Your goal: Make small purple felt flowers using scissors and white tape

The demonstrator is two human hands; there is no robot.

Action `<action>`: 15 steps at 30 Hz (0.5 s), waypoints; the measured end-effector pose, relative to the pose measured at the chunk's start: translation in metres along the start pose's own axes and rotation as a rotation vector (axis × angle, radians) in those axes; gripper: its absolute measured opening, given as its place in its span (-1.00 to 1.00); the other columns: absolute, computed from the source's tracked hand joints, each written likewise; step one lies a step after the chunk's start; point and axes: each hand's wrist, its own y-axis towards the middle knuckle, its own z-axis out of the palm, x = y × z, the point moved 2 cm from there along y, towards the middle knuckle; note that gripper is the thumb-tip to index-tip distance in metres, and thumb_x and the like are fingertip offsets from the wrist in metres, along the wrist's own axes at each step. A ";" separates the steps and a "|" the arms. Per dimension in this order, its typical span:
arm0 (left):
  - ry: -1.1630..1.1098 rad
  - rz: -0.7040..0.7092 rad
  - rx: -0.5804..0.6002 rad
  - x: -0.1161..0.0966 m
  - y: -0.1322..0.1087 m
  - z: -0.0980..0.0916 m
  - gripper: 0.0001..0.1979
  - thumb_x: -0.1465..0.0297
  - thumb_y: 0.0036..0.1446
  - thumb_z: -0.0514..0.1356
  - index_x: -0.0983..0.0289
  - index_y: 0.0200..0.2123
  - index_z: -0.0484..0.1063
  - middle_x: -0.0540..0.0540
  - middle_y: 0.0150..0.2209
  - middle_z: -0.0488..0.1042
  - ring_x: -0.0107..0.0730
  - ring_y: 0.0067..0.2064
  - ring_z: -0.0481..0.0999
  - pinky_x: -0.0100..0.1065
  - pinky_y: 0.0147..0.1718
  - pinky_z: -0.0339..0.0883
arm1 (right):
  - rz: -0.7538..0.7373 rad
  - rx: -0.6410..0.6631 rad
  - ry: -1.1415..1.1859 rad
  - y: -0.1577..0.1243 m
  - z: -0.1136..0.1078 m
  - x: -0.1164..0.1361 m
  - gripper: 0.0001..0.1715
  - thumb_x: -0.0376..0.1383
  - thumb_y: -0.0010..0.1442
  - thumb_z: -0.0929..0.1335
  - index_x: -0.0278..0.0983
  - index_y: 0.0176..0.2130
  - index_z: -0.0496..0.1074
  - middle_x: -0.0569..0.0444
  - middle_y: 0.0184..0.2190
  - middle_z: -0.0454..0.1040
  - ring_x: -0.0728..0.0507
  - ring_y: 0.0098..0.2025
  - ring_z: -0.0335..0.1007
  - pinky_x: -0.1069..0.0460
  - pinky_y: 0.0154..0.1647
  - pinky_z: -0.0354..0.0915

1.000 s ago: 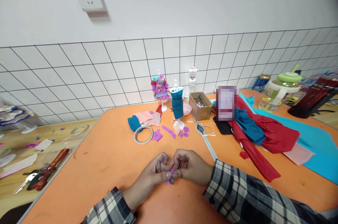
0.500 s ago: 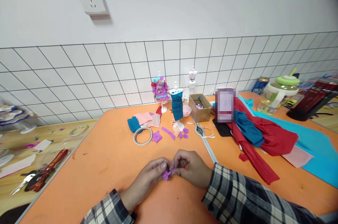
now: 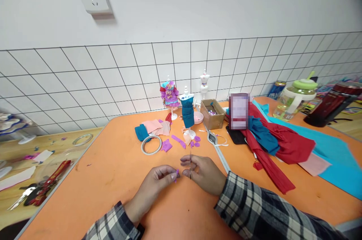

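My left hand (image 3: 155, 185) pinches a small piece of purple cloth (image 3: 177, 176) between thumb and fingers, low over the table. Just to its right is my right hand (image 3: 203, 172), thumb and fingers apart, not touching the cloth. A faint thin upright line shows by its fingers; what it is I cannot make out. Beyond the hands lie purple scraps (image 3: 166, 145), a purple strip (image 3: 178, 141) and a roll of tape (image 3: 151, 145). Behind them stands a small dress form (image 3: 187, 113) wrapped in teal cloth.
At the back are a dressed doll form (image 3: 170, 95), a bare white form (image 3: 204, 83), a cardboard box (image 3: 213, 119) and a pink bowl (image 3: 198, 118). Red cloth (image 3: 294, 144), a bottle with a green lid (image 3: 296, 98) and a dark red flask (image 3: 330, 104) are on the right. Keys (image 3: 25, 194) lie left.
My right hand has let go of the purple cloth and opened, moving slightly away. My left hand still holds the cloth, now turned more edge-on. The view has shifted a little.
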 end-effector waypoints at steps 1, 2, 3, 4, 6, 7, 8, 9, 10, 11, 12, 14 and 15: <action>-0.010 0.009 -0.035 -0.001 0.000 -0.001 -0.75 0.21 0.00 0.31 0.30 -0.38 0.55 0.07 -0.38 0.55 -0.33 -0.30 0.44 -0.38 -0.23 0.26 | 0.011 0.056 -0.062 0.000 -0.001 0.001 -0.69 -0.17 0.12 0.37 -0.20 -0.12 0.44 0.10 -0.24 0.55 -0.05 -0.34 0.44 0.07 -0.29 0.26; -0.013 0.015 -0.059 -0.001 0.001 -0.001 -0.75 0.21 0.00 0.30 0.30 -0.37 0.55 0.08 -0.36 0.56 -0.32 -0.28 0.45 -0.37 -0.21 0.27 | 0.013 0.114 -0.127 0.000 -0.001 0.002 -0.71 -0.12 0.09 0.39 -0.20 -0.19 0.46 0.12 -0.28 0.56 -0.06 -0.34 0.44 0.06 -0.29 0.24; -0.009 0.018 -0.074 -0.001 0.001 -0.002 -0.74 0.20 0.01 0.30 0.30 -0.36 0.55 0.10 -0.35 0.57 -0.30 -0.27 0.46 -0.35 -0.20 0.28 | 0.011 0.165 -0.187 -0.001 0.000 0.003 -0.70 -0.07 0.06 0.40 -0.20 -0.26 0.47 0.13 -0.30 0.55 -0.07 -0.33 0.44 0.05 -0.29 0.22; 0.001 0.018 -0.084 -0.001 0.001 -0.002 -0.73 0.20 0.01 0.29 0.30 -0.35 0.56 0.11 -0.34 0.57 -0.28 -0.26 0.47 -0.34 -0.19 0.29 | 0.011 0.204 -0.238 -0.002 0.000 0.004 -0.67 -0.03 0.03 0.41 -0.20 -0.30 0.46 0.13 -0.30 0.55 -0.08 -0.31 0.44 0.05 -0.29 0.20; 0.028 0.018 -0.091 -0.001 0.001 -0.002 -0.72 0.19 -0.01 0.30 0.31 -0.36 0.56 0.13 -0.33 0.58 -0.26 -0.26 0.48 -0.32 -0.18 0.30 | 0.022 0.259 -0.300 -0.005 0.002 0.006 -0.60 0.04 0.01 0.40 -0.20 -0.30 0.46 0.14 -0.31 0.55 -0.09 -0.30 0.44 0.05 -0.31 0.17; 0.040 0.021 -0.092 -0.001 0.001 -0.001 -0.71 0.18 -0.03 0.31 0.31 -0.38 0.56 0.14 -0.34 0.58 -0.25 -0.27 0.48 -0.31 -0.19 0.31 | 0.029 0.279 -0.316 -0.006 0.002 0.006 -0.58 0.06 0.01 0.38 -0.19 -0.28 0.46 0.15 -0.33 0.55 -0.09 -0.31 0.44 0.05 -0.33 0.15; 0.052 0.026 -0.094 -0.001 0.001 -0.001 -0.71 0.18 -0.05 0.32 0.32 -0.39 0.56 0.14 -0.35 0.58 -0.24 -0.28 0.48 -0.30 -0.20 0.31 | 0.032 0.295 -0.329 -0.006 0.003 0.006 -0.56 0.07 0.01 0.38 -0.18 -0.25 0.47 0.15 -0.35 0.54 -0.09 -0.32 0.43 0.05 -0.35 0.13; 0.060 0.030 -0.095 -0.001 0.001 -0.001 -0.71 0.18 -0.05 0.32 0.32 -0.40 0.56 0.14 -0.36 0.58 -0.24 -0.28 0.48 -0.30 -0.20 0.31 | 0.030 0.307 -0.340 -0.006 0.003 0.005 -0.55 0.08 0.01 0.37 -0.17 -0.23 0.47 0.16 -0.37 0.54 -0.09 -0.33 0.43 0.06 -0.36 0.12; 0.067 0.034 -0.095 -0.002 0.001 -0.001 -0.71 0.18 -0.06 0.33 0.32 -0.40 0.56 0.14 -0.36 0.58 -0.23 -0.28 0.48 -0.30 -0.20 0.32 | 0.026 0.318 -0.347 -0.007 0.003 0.004 -0.53 0.09 0.01 0.37 -0.17 -0.21 0.48 0.16 -0.40 0.53 -0.09 -0.34 0.43 0.06 -0.38 0.10; 0.071 0.037 -0.096 -0.002 0.001 0.000 -0.72 0.19 -0.06 0.33 0.32 -0.41 0.56 0.14 -0.36 0.58 -0.23 -0.28 0.48 -0.30 -0.21 0.32 | 0.021 0.326 -0.349 -0.007 0.003 0.004 -0.52 0.09 0.00 0.37 -0.16 -0.20 0.48 0.17 -0.41 0.53 -0.10 -0.35 0.43 0.06 -0.39 0.09; 0.073 0.041 -0.097 -0.003 0.001 0.000 -0.72 0.19 -0.05 0.33 0.32 -0.41 0.55 0.14 -0.37 0.58 -0.23 -0.28 0.48 -0.30 -0.21 0.32 | 0.015 0.335 -0.349 -0.007 0.003 0.003 -0.51 0.10 0.00 0.37 -0.15 -0.18 0.49 0.17 -0.42 0.53 -0.10 -0.36 0.42 0.06 -0.40 0.08; 0.076 0.049 -0.102 -0.005 0.001 0.000 -0.74 0.21 -0.05 0.33 0.31 -0.42 0.55 0.12 -0.38 0.57 -0.25 -0.30 0.48 -0.31 -0.23 0.32 | 0.005 0.347 -0.346 -0.007 0.003 0.003 -0.49 0.11 -0.01 0.37 -0.14 -0.17 0.50 0.17 -0.43 0.52 -0.10 -0.37 0.42 0.06 -0.41 0.07; 0.081 0.054 -0.103 -0.005 0.001 0.000 -0.74 0.21 -0.05 0.33 0.31 -0.43 0.54 0.12 -0.40 0.57 -0.26 -0.31 0.48 -0.32 -0.24 0.32 | 0.004 0.352 -0.347 -0.007 0.003 0.003 -0.49 0.11 -0.01 0.37 -0.14 -0.17 0.50 0.17 -0.44 0.52 -0.09 -0.38 0.41 0.06 -0.41 0.07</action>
